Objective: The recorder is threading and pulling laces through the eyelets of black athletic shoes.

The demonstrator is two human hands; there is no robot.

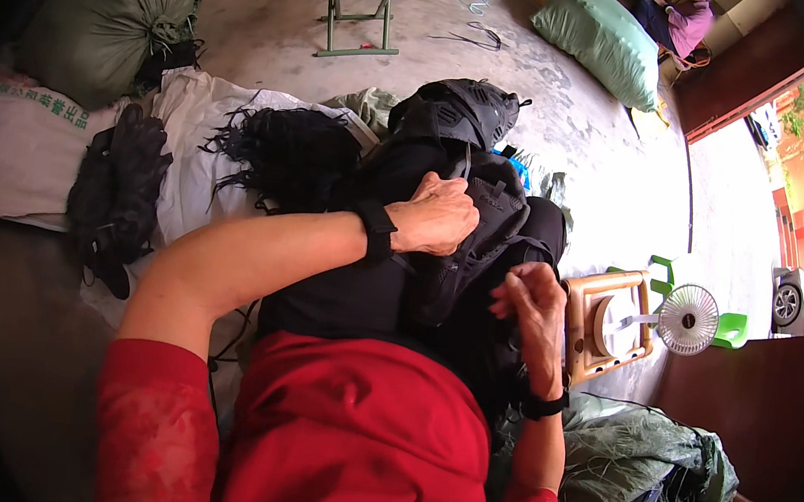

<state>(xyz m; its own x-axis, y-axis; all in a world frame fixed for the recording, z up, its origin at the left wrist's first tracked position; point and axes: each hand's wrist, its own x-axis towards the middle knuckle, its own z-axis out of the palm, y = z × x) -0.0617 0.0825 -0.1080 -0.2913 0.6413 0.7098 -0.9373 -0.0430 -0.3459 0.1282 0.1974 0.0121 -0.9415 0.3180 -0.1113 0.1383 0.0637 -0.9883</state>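
Across my lap lies a black fabric piece (499, 197), shaped like a shoe upper. My left hand (437, 217) is closed over its near-left side; the fingers are turned away, so what they grip is hidden. Just right of the piece, my right hand (530, 296) is raised with its fingers curled in a pinch; anything between them is too small to make out. Another black ribbed piece (456, 110) rests beyond my knees. To the left, a heap of black strips (280, 152) lies on white sacking (191, 116).
More black pieces (120, 182) lie on a white sack at left, by a stuffed green sack (118, 20). A folding stool (359, 6) stands ahead. Right are a bamboo stool (582, 353), a small fan (688, 319) and an open green sack (616, 450). A person (685, 26) sits far right.
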